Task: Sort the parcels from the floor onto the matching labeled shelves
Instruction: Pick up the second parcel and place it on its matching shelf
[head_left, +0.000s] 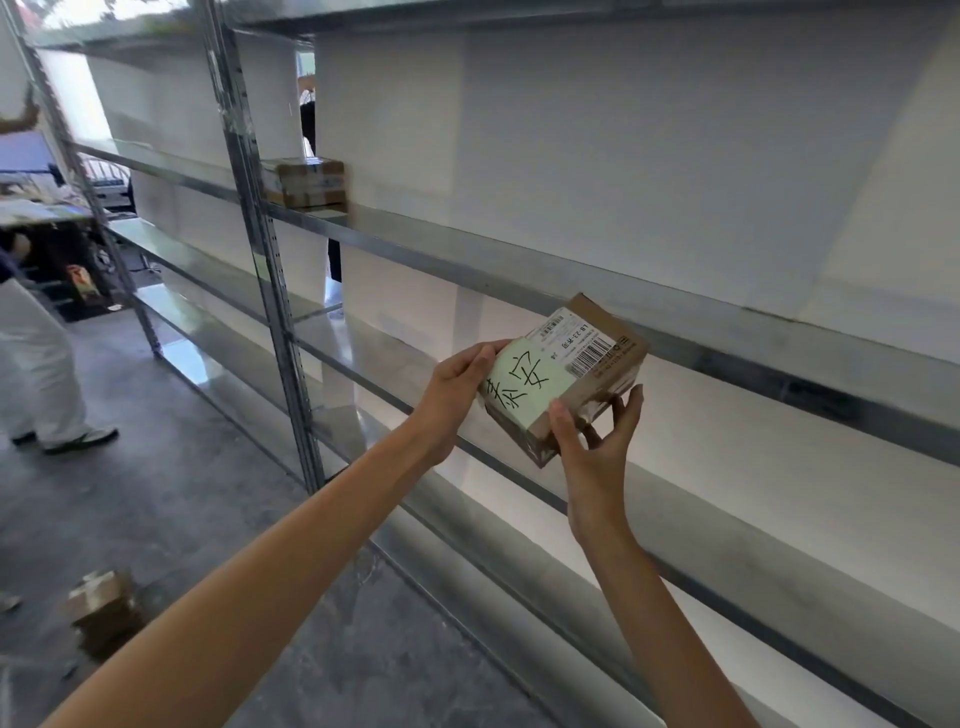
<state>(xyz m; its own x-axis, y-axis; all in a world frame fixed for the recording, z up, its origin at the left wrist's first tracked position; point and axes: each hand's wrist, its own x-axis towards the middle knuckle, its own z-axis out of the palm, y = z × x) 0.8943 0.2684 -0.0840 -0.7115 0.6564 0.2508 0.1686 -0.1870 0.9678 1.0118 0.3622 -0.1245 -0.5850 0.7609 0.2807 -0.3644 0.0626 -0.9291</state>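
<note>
I hold a small brown cardboard parcel (597, 358) in both hands, in front of the metal shelving. A pale green note with black handwriting and a white barcode label cover its top. My left hand (457, 389) grips its left end. My right hand (597, 441) holds its near lower corner, thumb on top and fingers underneath. The parcel hangs tilted, just below the front rail of a shelf (701, 322) and above the lower shelf (727, 545). Another brown parcel (306, 182) sits on the higher shelf to the left.
A steel upright (265, 249) stands left of my arms. On the grey floor at lower left lies a cardboard parcel (104, 608). A person in white trousers (36, 364) stands at far left by a cluttered table (41, 208).
</note>
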